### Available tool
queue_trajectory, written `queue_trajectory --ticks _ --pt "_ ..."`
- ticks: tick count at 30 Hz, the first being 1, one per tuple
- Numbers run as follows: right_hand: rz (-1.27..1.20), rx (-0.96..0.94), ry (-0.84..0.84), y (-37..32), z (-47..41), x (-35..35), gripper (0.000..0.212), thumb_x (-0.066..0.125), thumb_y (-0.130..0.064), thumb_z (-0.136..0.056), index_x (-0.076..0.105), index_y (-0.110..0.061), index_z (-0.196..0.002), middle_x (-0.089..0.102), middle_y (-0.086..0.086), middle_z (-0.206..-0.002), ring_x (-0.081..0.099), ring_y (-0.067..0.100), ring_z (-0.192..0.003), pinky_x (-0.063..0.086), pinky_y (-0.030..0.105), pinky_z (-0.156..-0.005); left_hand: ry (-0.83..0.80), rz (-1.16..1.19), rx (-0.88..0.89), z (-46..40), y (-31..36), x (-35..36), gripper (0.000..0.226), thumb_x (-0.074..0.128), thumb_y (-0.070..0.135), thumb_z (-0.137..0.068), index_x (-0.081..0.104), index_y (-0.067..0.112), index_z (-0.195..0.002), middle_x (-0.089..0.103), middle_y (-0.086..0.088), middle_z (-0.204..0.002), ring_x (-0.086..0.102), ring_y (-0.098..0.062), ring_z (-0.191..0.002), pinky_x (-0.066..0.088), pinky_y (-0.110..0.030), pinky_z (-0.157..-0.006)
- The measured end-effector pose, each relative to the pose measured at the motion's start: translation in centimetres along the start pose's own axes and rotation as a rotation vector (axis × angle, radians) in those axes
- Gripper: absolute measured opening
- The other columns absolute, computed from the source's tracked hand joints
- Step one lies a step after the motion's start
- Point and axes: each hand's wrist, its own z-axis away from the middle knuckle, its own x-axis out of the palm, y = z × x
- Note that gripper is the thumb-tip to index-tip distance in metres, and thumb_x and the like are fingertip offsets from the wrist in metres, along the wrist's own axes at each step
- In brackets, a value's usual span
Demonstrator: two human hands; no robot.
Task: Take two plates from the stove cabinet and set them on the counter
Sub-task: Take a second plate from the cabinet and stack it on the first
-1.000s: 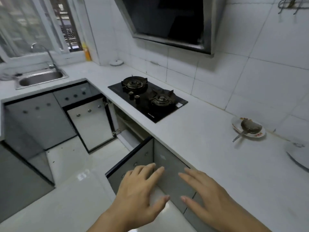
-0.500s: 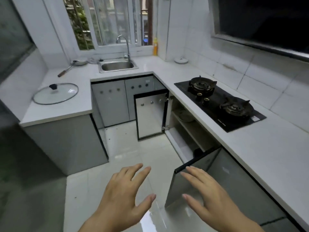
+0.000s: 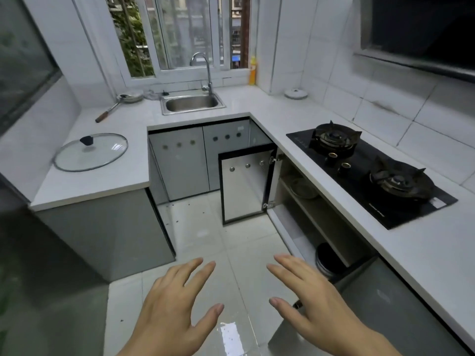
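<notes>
The cabinet under the black gas stove [image 3: 370, 170] stands open, its far door [image 3: 244, 183] and near door [image 3: 385, 304] both swung outward. On its upper shelf [image 3: 316, 214] lies a plate or shallow dish [image 3: 303, 188], half in shadow. A dark round stack [image 3: 327, 259] sits on the bottom. My left hand [image 3: 177, 309] and right hand [image 3: 311, 299] hover over the floor in front of the cabinet, fingers spread, holding nothing. The white counter [image 3: 416, 247] runs along the right.
A sink [image 3: 191, 104] with a tap sits under the window. A glass lid [image 3: 91, 151] lies on the left counter, a ladle in a dish [image 3: 120, 101] behind it. A small white lid [image 3: 295, 93] rests in the back corner. Tiled floor [image 3: 226, 242] lies between the cabinets.
The view has swung left and back from the right counter to the whole kitchen. Both hands stay spread and empty; the cabinet interior has come into sight.
</notes>
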Motion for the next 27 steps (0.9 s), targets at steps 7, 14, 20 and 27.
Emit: queue_trajectory --ticks 7,14,20,27 --pt "-0.022 -0.001 -0.062 3.4 -7.8 0.9 0.055 0.033 -0.067 -0.085 0.026 -0.05 -0.137 0.016 -0.031 -0.147 0.0 -0.021 -0.132 -0.003 0.003 -0.105 0.005 -0.006 -0.08 -6.7 -3.1 -0.7 0.063 0.057 0.058 -0.071 0.062 0.025 -0.124 0.065 0.002 -0.122 0.063 -0.022 -0.106 0.055 -0.04 -0.075" --pt "-0.088 0.061 -0.091 4.8 -14.7 2.1 0.051 0.038 -0.068 -0.083 0.029 -0.056 -0.132 0.022 -0.034 -0.144 0.01 -0.02 -0.132 0.009 0.006 -0.107 -0.025 0.016 -0.126 -13.6 -8.5 -0.9 0.061 0.055 0.059 -0.072 0.062 0.027 -0.123 0.066 0.005 -0.121 0.064 -0.019 -0.105 0.052 -0.036 -0.073" --pt "-0.023 0.212 -0.049 5.6 -21.6 2.9 0.049 0.043 -0.065 -0.083 0.03 -0.056 -0.13 0.022 -0.036 -0.141 0.014 -0.019 -0.131 0.006 -0.001 -0.101 -0.076 0.044 0.001 -22.2 -15.1 -0.4 0.063 0.055 0.058 -0.075 0.058 0.025 -0.128 0.063 0.002 -0.126 0.061 -0.021 -0.109 0.052 -0.04 -0.08" --pt "0.003 0.395 0.049 6.5 -28.5 2.6 0.059 0.031 -0.071 -0.081 0.027 -0.052 -0.136 0.02 -0.032 -0.143 0.014 -0.014 -0.135 0.007 0.006 -0.104 -0.158 0.06 0.254 -34.0 -18.5 0.4 0.062 0.052 0.058 -0.08 0.052 0.028 -0.133 0.058 0.005 -0.132 0.054 -0.016 -0.118 0.047 -0.037 -0.091"
